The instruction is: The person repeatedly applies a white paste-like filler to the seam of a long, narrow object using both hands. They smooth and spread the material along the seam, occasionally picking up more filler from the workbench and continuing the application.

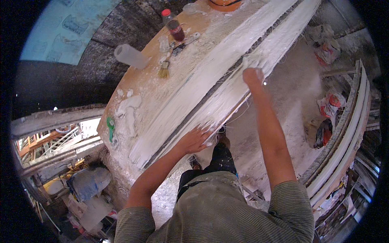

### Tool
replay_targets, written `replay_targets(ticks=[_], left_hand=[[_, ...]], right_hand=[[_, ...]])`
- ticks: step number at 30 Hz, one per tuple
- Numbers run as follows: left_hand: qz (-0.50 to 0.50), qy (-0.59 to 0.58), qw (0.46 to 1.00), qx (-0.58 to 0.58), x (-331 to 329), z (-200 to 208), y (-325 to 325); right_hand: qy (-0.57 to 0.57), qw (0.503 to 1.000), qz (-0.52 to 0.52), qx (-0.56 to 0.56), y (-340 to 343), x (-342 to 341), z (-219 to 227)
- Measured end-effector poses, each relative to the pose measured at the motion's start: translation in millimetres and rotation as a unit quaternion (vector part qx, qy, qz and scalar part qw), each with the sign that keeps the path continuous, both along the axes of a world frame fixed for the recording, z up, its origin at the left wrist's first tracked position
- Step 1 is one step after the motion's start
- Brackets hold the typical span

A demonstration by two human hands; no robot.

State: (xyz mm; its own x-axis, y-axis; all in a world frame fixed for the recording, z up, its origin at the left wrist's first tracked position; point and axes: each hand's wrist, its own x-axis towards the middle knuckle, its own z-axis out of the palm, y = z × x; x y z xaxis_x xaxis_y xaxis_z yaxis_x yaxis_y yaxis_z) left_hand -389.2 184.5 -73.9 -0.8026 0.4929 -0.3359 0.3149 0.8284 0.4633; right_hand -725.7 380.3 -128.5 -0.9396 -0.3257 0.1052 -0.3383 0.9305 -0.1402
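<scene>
Two long strips of white, plaster-like material with stringy fibres lie side by side on the worktable, a dark gap between them. On the near end of the closer strip (229, 97), my left hand (196, 139) rests with its fingers stretched out flat, their tips coated white. Farther along the same strip, my right hand (253, 76) presses down; its fingers are blurred and merge with the wet white material, so I cannot make out their pose. Loose fibres hang off this strip's edge. The farther strip (202, 73) is touched by neither hand.
On the dusty worktable (121, 87) lie a brush (163, 69), a bottle of dark liquid with a red cap (175, 29), a translucent white container (130, 56) and a green-handled item (110, 123). At right stand long white mouldings (344, 141) near crumpled bags (331, 103).
</scene>
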Motion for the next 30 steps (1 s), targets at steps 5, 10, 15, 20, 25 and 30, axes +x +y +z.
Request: replay_targets(ticks=[5,10,15,20,25,30], left_hand=[[0.053,-0.082,0.995,0.016,142.7,8.9,-56.8],[0.107,-0.05,0.993,0.017,265.6,3.4,-94.7],[0.15,-0.027,0.988,0.042,373.3,12.5,-117.3],[0.203,-0.012,0.978,0.042,444.6,18.1,-131.3],[0.284,0.051,0.957,0.009,457.6,12.1,-140.1],[0.284,0.067,0.956,0.025,447.8,12.1,-138.7]], right_hand=[[-0.166,0.986,0.005,0.025,-59.2,145.5,18.9],[-0.05,0.999,0.02,0.007,-118.5,318.8,32.7],[-0.305,0.918,0.22,0.125,-144.6,467.5,64.1],[-0.169,0.963,0.21,0.01,-169.5,593.1,72.4],[-0.105,0.942,0.32,-0.012,-170.1,661.8,72.5],[-0.073,0.912,0.401,-0.051,-165.3,669.2,66.9]])
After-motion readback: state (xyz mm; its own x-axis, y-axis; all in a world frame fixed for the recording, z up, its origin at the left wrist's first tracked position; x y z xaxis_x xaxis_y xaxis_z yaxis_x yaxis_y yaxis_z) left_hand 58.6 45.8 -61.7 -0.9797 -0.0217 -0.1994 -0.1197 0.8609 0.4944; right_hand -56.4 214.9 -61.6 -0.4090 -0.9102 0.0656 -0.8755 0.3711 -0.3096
